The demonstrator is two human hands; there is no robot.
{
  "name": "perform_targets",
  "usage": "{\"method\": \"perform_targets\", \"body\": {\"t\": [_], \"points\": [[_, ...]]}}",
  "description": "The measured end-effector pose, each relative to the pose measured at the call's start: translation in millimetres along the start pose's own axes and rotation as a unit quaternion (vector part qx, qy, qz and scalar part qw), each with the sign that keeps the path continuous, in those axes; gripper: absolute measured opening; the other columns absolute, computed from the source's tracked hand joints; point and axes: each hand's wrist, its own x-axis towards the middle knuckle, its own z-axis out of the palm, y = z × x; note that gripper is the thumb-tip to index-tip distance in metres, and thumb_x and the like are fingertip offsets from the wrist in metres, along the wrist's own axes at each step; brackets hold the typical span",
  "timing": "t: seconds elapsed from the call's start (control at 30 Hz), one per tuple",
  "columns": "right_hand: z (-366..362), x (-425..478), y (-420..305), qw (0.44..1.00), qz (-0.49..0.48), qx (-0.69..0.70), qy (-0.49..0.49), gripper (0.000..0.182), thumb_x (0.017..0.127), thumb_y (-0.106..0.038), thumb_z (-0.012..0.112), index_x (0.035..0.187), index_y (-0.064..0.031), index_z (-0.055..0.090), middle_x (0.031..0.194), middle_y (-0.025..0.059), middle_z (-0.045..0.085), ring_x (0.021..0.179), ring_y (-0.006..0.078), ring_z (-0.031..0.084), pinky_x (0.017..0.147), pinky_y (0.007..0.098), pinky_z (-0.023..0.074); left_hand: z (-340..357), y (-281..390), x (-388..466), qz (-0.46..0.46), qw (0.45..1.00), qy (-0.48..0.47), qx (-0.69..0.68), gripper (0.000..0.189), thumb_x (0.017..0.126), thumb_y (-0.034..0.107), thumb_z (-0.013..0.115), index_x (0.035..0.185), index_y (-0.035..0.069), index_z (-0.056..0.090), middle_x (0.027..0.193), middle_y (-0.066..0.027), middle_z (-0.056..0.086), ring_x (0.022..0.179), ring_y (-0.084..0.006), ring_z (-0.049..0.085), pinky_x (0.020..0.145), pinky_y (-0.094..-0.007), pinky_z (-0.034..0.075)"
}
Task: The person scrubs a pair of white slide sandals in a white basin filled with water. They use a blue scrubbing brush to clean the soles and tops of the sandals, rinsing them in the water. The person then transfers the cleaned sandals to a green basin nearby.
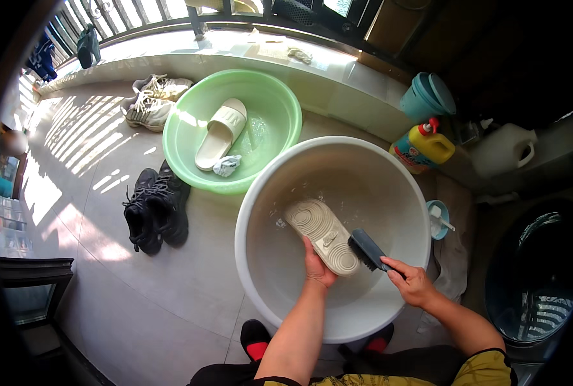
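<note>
My left hand (318, 266) holds a cream slide sandal (321, 236) by its side, with the ridged sole facing up, inside a large white basin (249, 212). In my right hand (410, 283) is the handle of a dark grey scrubbing brush (369, 248). The brush's black bristles are at the sole's right edge; whether they touch it I cannot tell. Cloudy water seems to lie in the basin below. Behind it to the left, a green basin (286, 96) holds another cream slide sandal (222, 132) and a crumpled whitish cloth or wrapper (227, 165).
Black sneakers (156, 210) and pale lace-up sneakers (152, 103) stand on the tiled floor at left. A yellow detergent bottle (419, 147), a teal bucket (424, 99) and a small blue cup (438, 219) are at right. A dark round tub (532, 280) stands farther right.
</note>
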Motion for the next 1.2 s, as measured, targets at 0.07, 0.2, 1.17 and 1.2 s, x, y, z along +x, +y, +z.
{"method": "perform_targets", "body": {"t": [0.07,0.2,1.17,1.2], "points": [[0.8,-1.0,-1.7,0.998,-0.051,-0.022,-0.005,0.032,0.085,-0.017,0.052,0.117,-0.0135,0.052,0.077,0.0091,0.060,0.060,0.0132,0.052,0.060,0.0233,0.0432,-0.8,-3.7,2.5,0.030,0.998,0.019,0.046,0.077,0.076,0.067,0.036,0.127,0.010,0.036,0.122,-0.0134,0.046,0.109,-0.0305,0.046,0.090,-0.0438,0.040],[14.6,-7.6,-4.4,0.987,-0.104,-0.116,-0.045,0.031,0.083,-0.021,0.054,0.114,-0.0192,0.054,0.079,0.0124,0.062,0.066,0.0281,0.059,0.062,0.0340,0.0475,4.4,-1.2,-2.6,0.001,1.000,-0.008,0.023,0.082,0.074,0.071,0.031,0.125,0.007,0.037,0.109,-0.0215,0.052,0.094,-0.0339,0.054,0.081,-0.0448,0.045],[37.2,22.8,20.0,0.988,-0.074,-0.130,0.025,0.030,0.084,-0.026,0.051,0.114,-0.0221,0.052,0.078,0.0137,0.062,0.068,0.0354,0.058,0.061,0.0400,0.0475,-13.9,-10.5,6.0,0.003,0.994,0.006,-0.111,0.077,0.080,0.067,0.019,0.123,0.007,0.040,0.109,-0.0182,0.053,0.095,-0.0358,0.054,0.082,-0.0480,0.045],[44.7,37.8,18.3,0.989,-0.059,-0.134,0.025,0.030,0.084,-0.028,0.050,0.113,-0.0220,0.053,0.079,0.0133,0.062,0.069,0.0354,0.058,0.062,0.0401,0.0477,-22.5,-4.7,7.9,0.011,0.995,0.030,-0.096,0.077,0.079,0.068,0.018,0.123,0.008,0.040,0.110,-0.0161,0.053,0.096,-0.0358,0.054,0.082,-0.0499,0.044]]}}
